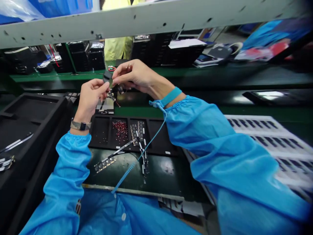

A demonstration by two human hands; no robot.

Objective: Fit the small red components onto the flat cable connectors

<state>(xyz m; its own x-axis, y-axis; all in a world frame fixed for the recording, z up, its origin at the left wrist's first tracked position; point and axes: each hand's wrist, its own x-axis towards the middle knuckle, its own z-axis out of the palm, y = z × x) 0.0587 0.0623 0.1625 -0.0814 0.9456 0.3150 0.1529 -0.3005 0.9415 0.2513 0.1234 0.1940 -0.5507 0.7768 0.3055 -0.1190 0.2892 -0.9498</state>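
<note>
My left hand (90,96) pinches a small electronic assembly (111,95) between thumb and fingertips. It has a dark block-like piece (107,76) at the top and a thin red wire hanging below. From the right, my right hand (138,76) closes its thumb and fingers on the same assembly; its fingertips partly cover the contact. Below both hands lies a black compartment tray (157,135). One compartment holds many tiny red parts (119,130), and another holds small circuit boards (137,132) with ribbon tails extending over the tray's front edge.
A circuit strip (104,164) lies on the green bench (166,166). Black foam trays (34,107) stand at left; a white tray (271,133) of dark parts sits at right. A blue coiled cord (129,169) runs from my right wrist strap. A metal beam (151,19) crosses above.
</note>
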